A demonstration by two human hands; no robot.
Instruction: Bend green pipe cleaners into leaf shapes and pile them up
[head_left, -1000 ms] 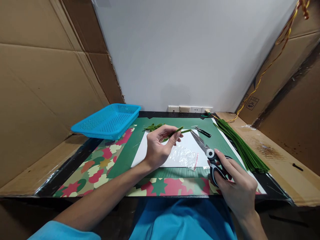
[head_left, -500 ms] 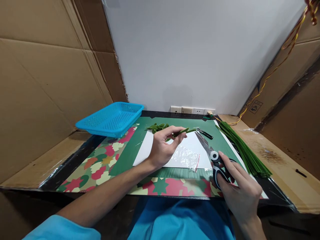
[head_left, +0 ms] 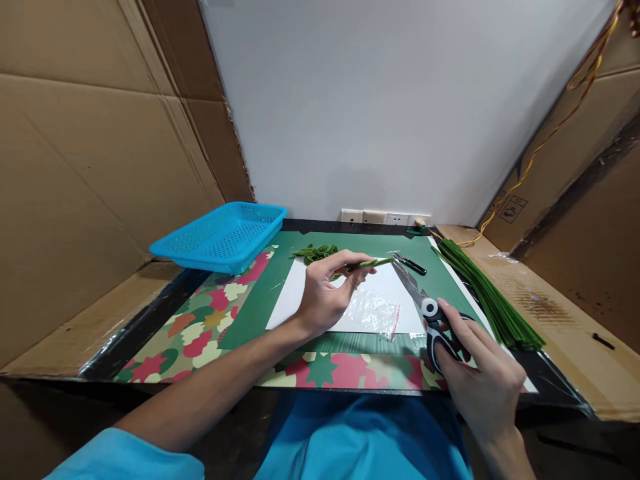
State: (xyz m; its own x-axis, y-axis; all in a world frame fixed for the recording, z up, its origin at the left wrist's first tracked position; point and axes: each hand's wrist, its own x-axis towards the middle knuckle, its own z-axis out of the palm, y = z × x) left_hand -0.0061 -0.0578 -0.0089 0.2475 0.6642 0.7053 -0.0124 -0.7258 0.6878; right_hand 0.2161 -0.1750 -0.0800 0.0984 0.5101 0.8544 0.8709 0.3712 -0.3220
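Note:
My left hand [head_left: 333, 287] pinches a green pipe cleaner [head_left: 383, 262] between thumb and fingers above the white paper; its tip points right. My right hand [head_left: 483, 363] is wrapped round the black-and-white handles of a pair of scissors [head_left: 429, 309]. Their serrated blades point up and left, with the tips beside the free end of the pipe cleaner. Whether the blades touch it I cannot tell. Behind my left hand lies a heap of short, bent green pieces [head_left: 315, 253], partly hidden by the fingers. A long bundle of green pipe cleaners [head_left: 487, 297] rests at the right.
Black thread snips [head_left: 411, 264] lie beyond the scissors. On the white paper [head_left: 287, 303] is a clear plastic bag [head_left: 373, 313]. A blue perforated basket [head_left: 220, 240] stands at the back left. Cardboard walls [head_left: 100, 133] flank the table, and a yellow cable [head_left: 525, 175] runs down the right side.
The scissor blades look closer together and their tips have shifted slightly right, by the pipe cleaner's end. My left hand keeps its hold almost unmoved.

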